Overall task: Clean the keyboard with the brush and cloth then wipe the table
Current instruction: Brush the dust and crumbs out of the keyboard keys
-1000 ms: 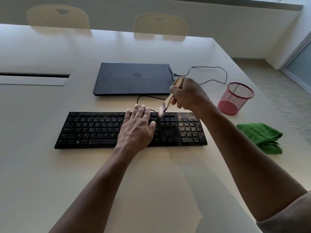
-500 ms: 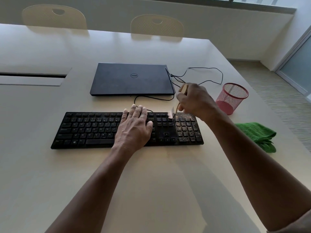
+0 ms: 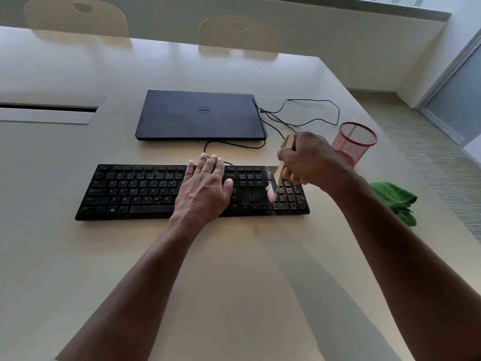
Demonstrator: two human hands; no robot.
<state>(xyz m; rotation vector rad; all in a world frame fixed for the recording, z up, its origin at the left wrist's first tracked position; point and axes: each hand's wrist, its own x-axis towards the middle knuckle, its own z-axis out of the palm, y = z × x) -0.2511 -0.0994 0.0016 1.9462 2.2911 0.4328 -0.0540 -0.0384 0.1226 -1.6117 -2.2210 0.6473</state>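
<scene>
Lying flat across the pale beige table [image 3: 78, 269]: a long black plastic keyboard [image 3: 135, 194], its white letters readable in rows such as Q W E R T Y U, A S D F G H J and Z X C V B N, with a small Windows mark on one key of the bottom row. Showing light specks of dirt all over the number pad at the right end of the keyboard.

Resting palm down on the middle of the keyboard: the left hand [image 3: 204, 190], fingers straight and lying close together, gripping nothing, only pressing on the keys.

Curling around a small brush with a light wooden handle [image 3: 285, 160]: the right hand [image 3: 309, 158], holding it tilted, handle up and away, pale pinkish bristles down. Touching the keys at the left border of the dirty number pad with the bristles, which look blurred.

Sitting behind the keyboard: a closed dark grey laptop [image 3: 200, 115], the round "DELL" logo on its lid appearing upside down from here. Running from the laptop's right side over the table: thin black cables [image 3: 312, 110].

Standing near the right table edge, partly hidden behind the right hand: a red wire-mesh cup [image 3: 358, 139]. Lying crumpled to the right of the keyboard, well apart from it: a green cloth [image 3: 393, 199].

Standing at the far side of the table: two cream chair backs [image 3: 238, 35].
</scene>
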